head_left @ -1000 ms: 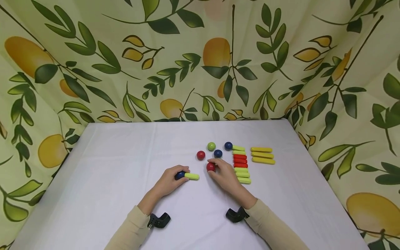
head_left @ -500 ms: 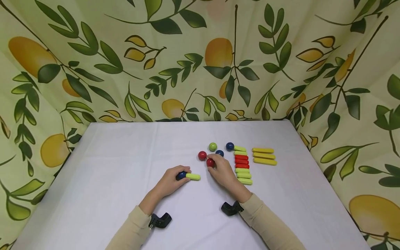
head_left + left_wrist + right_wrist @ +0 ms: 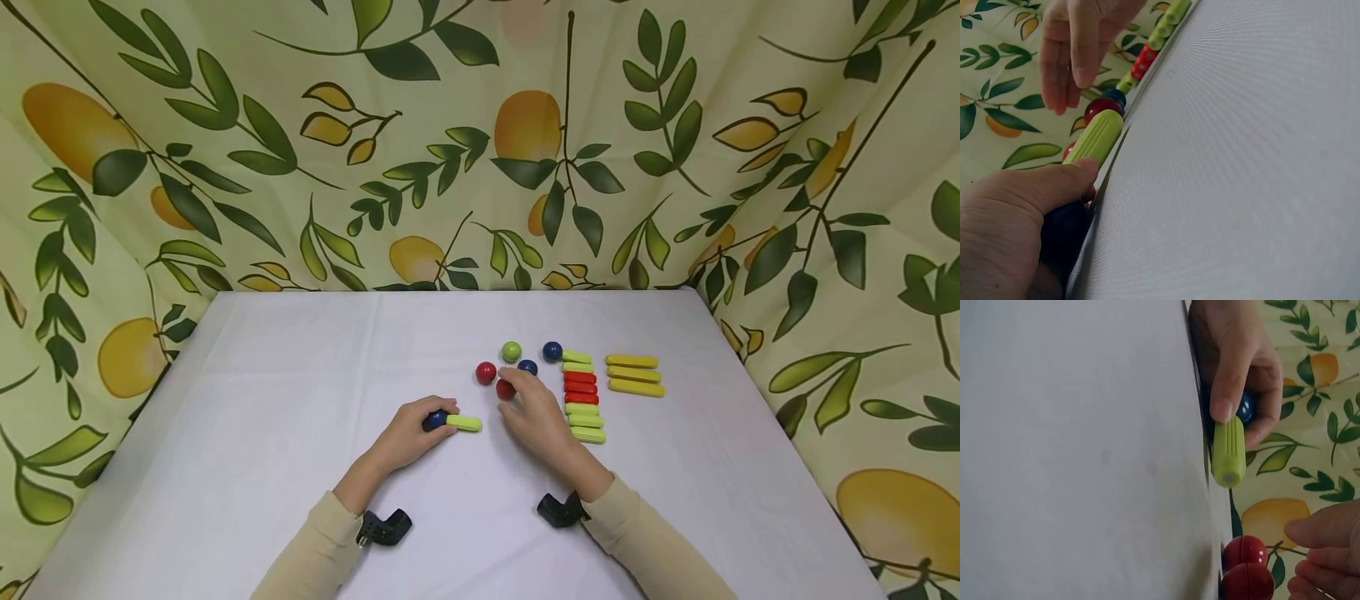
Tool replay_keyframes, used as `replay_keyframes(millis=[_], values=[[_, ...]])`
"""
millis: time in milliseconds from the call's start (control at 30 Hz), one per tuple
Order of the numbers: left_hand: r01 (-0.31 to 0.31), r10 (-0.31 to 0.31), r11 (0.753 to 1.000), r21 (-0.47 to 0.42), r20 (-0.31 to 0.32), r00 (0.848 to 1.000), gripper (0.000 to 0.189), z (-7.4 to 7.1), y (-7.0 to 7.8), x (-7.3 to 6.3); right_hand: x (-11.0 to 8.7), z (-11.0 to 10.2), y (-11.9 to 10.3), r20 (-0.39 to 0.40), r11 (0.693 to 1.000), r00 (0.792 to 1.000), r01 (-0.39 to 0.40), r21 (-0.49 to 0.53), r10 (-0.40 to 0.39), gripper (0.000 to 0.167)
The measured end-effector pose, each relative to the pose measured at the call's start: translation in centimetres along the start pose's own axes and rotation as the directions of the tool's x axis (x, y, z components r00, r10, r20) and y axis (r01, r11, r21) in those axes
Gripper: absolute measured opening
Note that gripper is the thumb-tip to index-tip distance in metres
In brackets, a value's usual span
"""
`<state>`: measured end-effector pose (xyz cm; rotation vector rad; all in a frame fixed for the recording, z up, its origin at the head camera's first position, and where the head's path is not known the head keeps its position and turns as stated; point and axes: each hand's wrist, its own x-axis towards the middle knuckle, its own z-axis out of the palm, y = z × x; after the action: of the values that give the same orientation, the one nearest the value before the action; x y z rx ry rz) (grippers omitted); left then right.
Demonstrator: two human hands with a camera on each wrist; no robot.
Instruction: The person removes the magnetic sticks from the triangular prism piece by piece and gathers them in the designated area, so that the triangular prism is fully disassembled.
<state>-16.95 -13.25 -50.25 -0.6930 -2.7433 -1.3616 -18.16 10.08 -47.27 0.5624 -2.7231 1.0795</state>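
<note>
My left hand (image 3: 408, 429) grips a dark blue ball (image 3: 435, 420) joined to a lime-green magnetic stick (image 3: 465, 424), the thumb lying near the joint. The stick's free end points right, and a small metal tip shows in the right wrist view. My right hand (image 3: 536, 412) hovers beside a red ball (image 3: 505, 389) with loosely bent fingers. In the right wrist view a gap separates its fingers from the two red balls (image 3: 1247, 582). The second red ball (image 3: 486, 372) lies just to the upper left, and a loose blue ball (image 3: 527, 367) lies behind the right hand.
A lime-green ball (image 3: 512, 352) rests farther back. Another blue ball (image 3: 552, 352) touches the end of a green stick (image 3: 577, 357). Red sticks (image 3: 581, 388) and green sticks (image 3: 587, 422) form a column to the right. Beyond are yellow sticks (image 3: 632, 374) on the white table (image 3: 300, 358).
My right hand carried the red ball a little away from me, close to the other red ball, and released it. The left hand keeps its grip in the same place.
</note>
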Motion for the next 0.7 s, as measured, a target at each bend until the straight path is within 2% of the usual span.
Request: replay_keyframes(millis=[133, 267, 433, 700], values=[[-0.008, 0.008, 1.000, 0.003, 0.004, 1.000, 0.021, -0.1, 0.1, 0.0, -0.8, 0.2, -0.5, 0.050, 0.997, 0.997, 0.047, 0.067, -0.051, 0.046], [-0.020, 0.020, 1.000, 0.000, 0.014, 1.000, 0.022, -0.1, 0.0, 0.0, -1.5, 0.6, -0.8, 0.121, 0.989, 0.991, 0.044, 0.141, -0.062, 0.041], [-0.041, 0.042, 0.999, -0.018, 0.038, 0.998, 0.022, -0.1, -0.1, 0.0, -1.8, 1.5, -0.7, 0.161, 0.979, 0.982, 0.065, 0.194, -0.097, 0.035], [-0.078, 0.079, 0.997, -0.016, 0.069, 0.994, 0.025, -0.3, 0.0, -0.1, -1.9, 2.4, -0.4, 0.210, 0.967, 0.975, 0.020, 0.256, -0.076, 0.027]])
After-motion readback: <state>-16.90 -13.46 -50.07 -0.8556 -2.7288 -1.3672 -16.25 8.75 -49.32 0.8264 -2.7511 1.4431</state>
